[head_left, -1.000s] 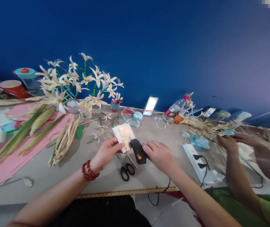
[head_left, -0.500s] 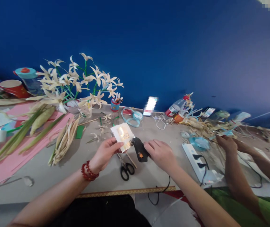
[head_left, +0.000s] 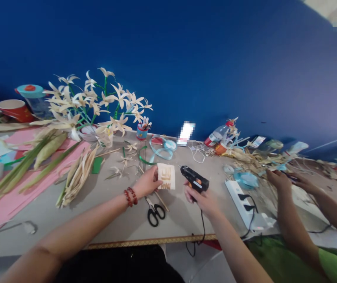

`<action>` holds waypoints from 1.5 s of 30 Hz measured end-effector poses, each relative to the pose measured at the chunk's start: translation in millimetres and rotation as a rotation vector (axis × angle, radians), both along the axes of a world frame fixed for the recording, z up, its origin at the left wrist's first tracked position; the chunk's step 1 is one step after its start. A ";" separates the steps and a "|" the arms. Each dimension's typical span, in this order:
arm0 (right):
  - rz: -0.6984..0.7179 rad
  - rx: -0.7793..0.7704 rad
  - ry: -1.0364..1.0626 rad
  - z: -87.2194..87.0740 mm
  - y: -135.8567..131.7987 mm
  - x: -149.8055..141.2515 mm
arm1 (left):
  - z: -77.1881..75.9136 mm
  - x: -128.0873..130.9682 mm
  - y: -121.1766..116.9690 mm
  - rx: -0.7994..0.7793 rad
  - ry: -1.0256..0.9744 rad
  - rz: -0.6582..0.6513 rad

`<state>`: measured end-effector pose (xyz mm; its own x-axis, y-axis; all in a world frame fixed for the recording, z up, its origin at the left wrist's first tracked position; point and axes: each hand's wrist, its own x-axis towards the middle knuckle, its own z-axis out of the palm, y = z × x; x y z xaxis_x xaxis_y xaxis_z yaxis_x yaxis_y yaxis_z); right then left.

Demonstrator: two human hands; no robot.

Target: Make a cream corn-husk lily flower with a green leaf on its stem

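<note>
Between thumb and fingers, my left hand holds a small white card with gold characters on it. My right hand is wrapped around the handle of a black glue gun, whose nozzle points left, a short way from the card. The gun's cord hangs down over the table edge. Black-handled scissors lie on the table just below the card, beside a thin stick. Several pale husk flowers lie loose to the left of my left hand.
Husk flowers on green stems stand at the back left. Dried husks and pink paper lie left. A white power strip sits right, near a co-worker's hands. A plastic bottle leans at the back.
The glue gun has swung from pointing down to lying nearly level and moved right, away from the card. The card has turned more upright and shifted slightly right and down.
</note>
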<state>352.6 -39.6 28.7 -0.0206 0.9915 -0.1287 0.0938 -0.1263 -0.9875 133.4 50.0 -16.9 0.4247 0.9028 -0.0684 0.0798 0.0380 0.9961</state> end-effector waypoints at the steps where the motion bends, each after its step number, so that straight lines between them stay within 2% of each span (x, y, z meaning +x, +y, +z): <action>1: 0.005 -0.040 0.096 -1.6 -0.6 -2.7 | 0.1 3.7 0.8 0.042 0.056 -0.008; 5: 0.015 -0.112 0.279 -4.4 -2.4 -7.2 | 8.1 6.4 -3.0 0.198 0.263 0.003; 7: 0.020 -0.120 0.289 -4.4 -3.1 -7.3 | 17.3 2.5 -6.0 0.283 0.335 0.017; 9: 0.027 -0.116 0.263 -3.7 -3.6 -7.9 | 31.2 -2.0 -7.5 0.464 0.378 0.003; 12: 0.063 -0.109 0.183 -2.5 -3.1 -10.3 | 58.3 -6.8 -6.7 0.775 0.245 -0.011; 14: 0.094 -0.110 0.136 -2.6 -2.2 -12.1 | 75.6 -8.2 -5.3 0.851 0.141 -0.038; 17: 0.119 -0.107 0.113 -4.2 -0.7 -13.5 | 91.6 -8.9 -3.8 0.894 0.135 -0.103; 21: 0.135 -0.099 0.084 -5.5 0.0 -13.4 | 94.0 -9.0 -2.0 0.915 0.196 -0.159; 26: 0.135 -0.097 0.062 -4.1 0.3 -14.4 | 92.8 -9.1 0.2 0.902 0.210 -0.157; 32: 0.111 -0.146 0.191 -0.8 2.3 -19.3 | 94.8 -12.8 -5.5 0.929 0.230 -0.149; 36: 0.014 -0.204 0.331 -2.8 5.9 -15.5 | 97.0 -22.4 -14.7 0.921 0.191 -0.136; 39: 0.035 -0.241 0.413 -4.5 6.0 -12.2 | 96.6 -29.0 -16.4 0.825 0.140 -0.074; 45: 0.123 -0.265 0.439 -4.6 2.7 -16.3 | 86.0 -37.7 -9.3 0.444 0.024 0.059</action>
